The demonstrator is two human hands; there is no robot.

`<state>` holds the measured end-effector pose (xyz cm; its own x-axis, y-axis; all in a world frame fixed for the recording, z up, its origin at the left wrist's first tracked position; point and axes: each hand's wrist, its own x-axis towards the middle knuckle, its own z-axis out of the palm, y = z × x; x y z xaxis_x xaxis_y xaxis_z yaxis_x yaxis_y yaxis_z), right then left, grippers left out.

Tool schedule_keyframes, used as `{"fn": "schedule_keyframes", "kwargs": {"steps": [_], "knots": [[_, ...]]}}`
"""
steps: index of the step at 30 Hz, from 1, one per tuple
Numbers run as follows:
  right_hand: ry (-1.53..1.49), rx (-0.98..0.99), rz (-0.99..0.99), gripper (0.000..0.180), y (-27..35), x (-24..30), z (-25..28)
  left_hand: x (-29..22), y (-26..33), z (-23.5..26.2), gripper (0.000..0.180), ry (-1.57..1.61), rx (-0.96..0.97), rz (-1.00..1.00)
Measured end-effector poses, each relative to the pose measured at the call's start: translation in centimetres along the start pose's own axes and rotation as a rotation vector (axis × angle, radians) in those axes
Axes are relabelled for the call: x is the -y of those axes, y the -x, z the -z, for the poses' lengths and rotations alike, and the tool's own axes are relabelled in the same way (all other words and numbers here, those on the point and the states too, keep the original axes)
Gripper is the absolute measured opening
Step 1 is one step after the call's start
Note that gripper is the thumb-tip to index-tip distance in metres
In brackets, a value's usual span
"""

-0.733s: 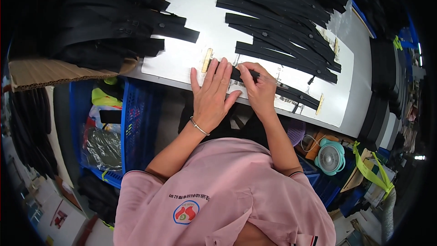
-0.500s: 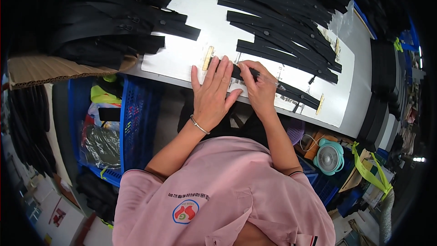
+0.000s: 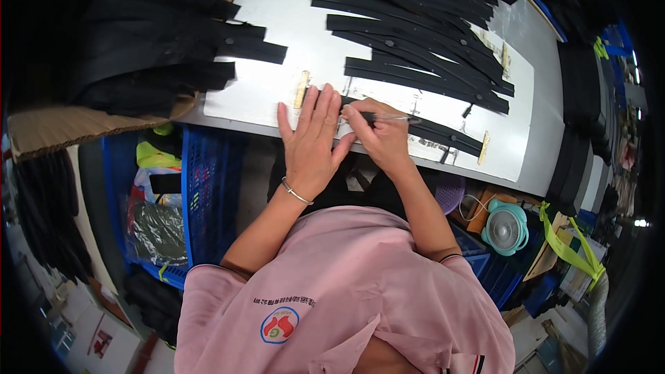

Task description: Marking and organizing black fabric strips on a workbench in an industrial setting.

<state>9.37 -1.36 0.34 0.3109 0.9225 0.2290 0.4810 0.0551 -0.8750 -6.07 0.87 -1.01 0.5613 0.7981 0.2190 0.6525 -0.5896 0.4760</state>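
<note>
My left hand [image 3: 309, 149] lies flat with its fingers apart, pressing on the left part of a narrow black fabric strip [image 3: 454, 137]. The strip stretches across the near side of a white board [image 3: 260, 93], between two yellowish tape pieces. Close beside it, my right hand [image 3: 384, 142] pinches a slim pen [image 3: 393, 118] with a clear barrel, its rear end pointing right. The pen's tip is near the strip by my left fingers; whether it touches cannot be made out. More black strips [image 3: 415, 41], some with round dark snaps, lie just beyond on the board.
A heap of black strips [image 3: 156, 48] is at the left above a cardboard edge [image 3: 90, 128]. Below the table stand a blue crate [image 3: 185, 201] with bagged items and a turquoise fan [image 3: 506, 228]. Stacked black pieces [image 3: 578, 104] line the right side.
The whole view has shifted a little, moving the board left. My right hand with the pen has moved slightly left along the strip, toward my left hand, which still lies flat.
</note>
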Motion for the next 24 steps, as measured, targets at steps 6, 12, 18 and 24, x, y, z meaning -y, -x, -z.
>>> {"fn": "schedule_keyframes", "kwargs": {"steps": [6,12,18,24], "knots": [[-0.250,-0.076,-0.219,0.016,2.1,0.5,3.4,-0.1,-0.1,-0.1,0.075,-0.062,-0.012,0.003],[0.073,-0.323,-0.280,0.015,3.0,-1.5,8.2,0.0,0.0,-0.1,0.075,-0.057,0.007,-0.004],[-0.007,-0.292,-0.301,0.017,3.4,-2.5,8.0,0.1,-0.1,0.1,0.075,-0.087,0.010,-0.020],[0.068,-0.272,-0.199,0.016,3.1,-2.8,7.9,-0.8,-0.3,0.4,0.072,-0.086,-0.005,0.020]]}}
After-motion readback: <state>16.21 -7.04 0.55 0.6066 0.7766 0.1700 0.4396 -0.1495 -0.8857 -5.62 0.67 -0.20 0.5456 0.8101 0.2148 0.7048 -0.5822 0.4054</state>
